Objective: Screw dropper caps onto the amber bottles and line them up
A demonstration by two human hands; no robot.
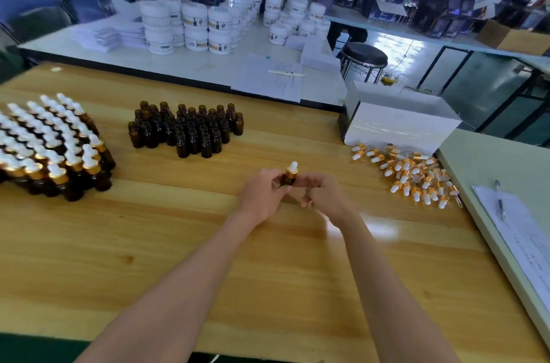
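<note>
At my far left stands the block of capped amber glass bottles, packed in rows on the pale wooden table; to its right, apart from it, the cluster of open-necked amber glass bottles waits for caps. In the middle, my left hand grips the small amber glass bottle round its body, upright; the white-bulbed gold-collared dropper cap already sits on its neck, bulb up. My right hand is curled close against the bottle's right side, fingertips about level with the collar, though I cannot tell whether they pinch it or only brush it. Further right lies the heap of loose white-and-gold dropper caps.

The step, as I judge it, is tightening. To do it well I should steady the glass with the left and turn only the gold collar with the right, never the soft bulb, which would likely twist without driving the thread. The cap ought to sit square to the neck, for a tilted start may cross-thread; stop when snug, since forcing it could strip the collar. The finished bottle then belongs at the near edge of the capped block.
</note>
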